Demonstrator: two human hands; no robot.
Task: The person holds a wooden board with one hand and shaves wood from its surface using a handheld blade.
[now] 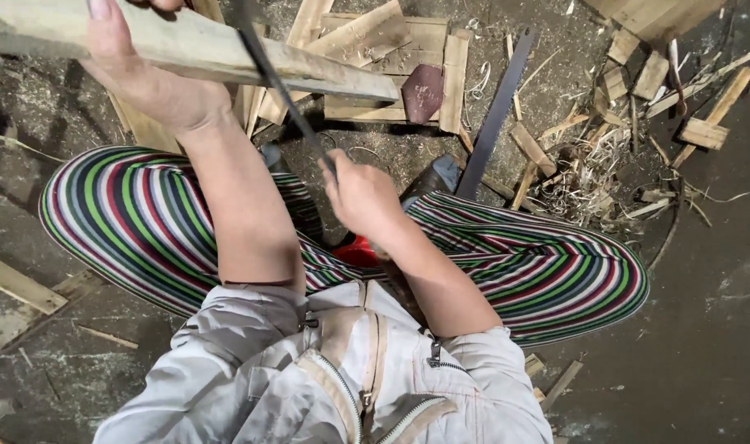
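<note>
My left hand [141, 70] grips a long pale wooden plank [227, 53] that runs across the top of the view from the left edge toward the middle. My right hand [363, 197] is closed on the handle of a dark thin saw blade [272, 78], which slants up and left across the plank. Both forearms reach out over my knees, which are in striped red, green and white trousers [523, 263]. I squat above the ground.
Wood offcuts and slats [391, 49] lie piled ahead, with shavings and chips [589, 181] to the right. A long dark flat bar [494, 115] lies on the dirt floor. Loose planks [17, 284] lie at the left.
</note>
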